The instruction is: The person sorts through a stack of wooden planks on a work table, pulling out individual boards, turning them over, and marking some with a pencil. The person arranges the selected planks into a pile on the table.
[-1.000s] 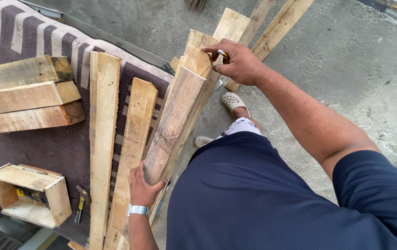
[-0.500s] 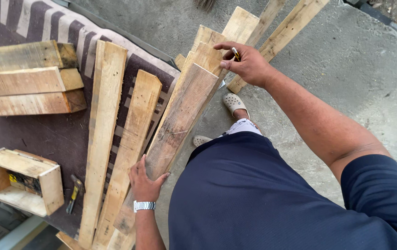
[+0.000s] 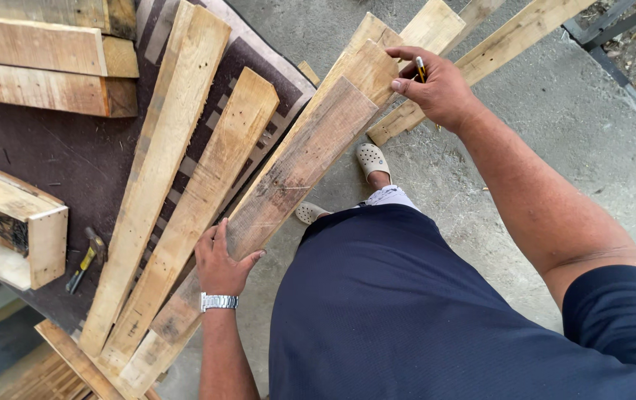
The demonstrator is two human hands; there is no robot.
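A: What is the biggest thing you see here?

B: The dark work table (image 3: 51, 170). It fills the left side, and it stands on a grey concrete floor (image 3: 555, 148). On the table lie three long boards like a fan. The top plank (image 3: 299, 167) is the one the person handles. It lies slanted, with its far end over the table edge and its near end by the person's body.

A: And the other two boards?

B: The long left plank (image 3: 158, 167) and the middle plank (image 3: 203, 200) lie flat just beside it, on the left. In the upper left corner there is a stack of thick boards (image 3: 44, 70). More planks on the floor (image 3: 510, 44) lie beyond the table, at the upper right.

A: How are the hands?

B: The left hand (image 3: 221, 259), with a metal wristwatch (image 3: 218, 301), is closed around the near part of the top plank, thumb on one edge and fingers on the other. The right hand (image 3: 436, 89) presses the far end of a plank that lies under the top one. This hand also keeps a pencil (image 3: 421, 69) between the fingers, so it is partly closed.

A: Any smaller things?

B: A small wooden box (image 3: 18, 226) at the left edge, open on one side. Near it a hammer (image 3: 84, 259) with some yellow on the handle. Below the planks I see the person's light sandals (image 3: 372, 159) on the floor.
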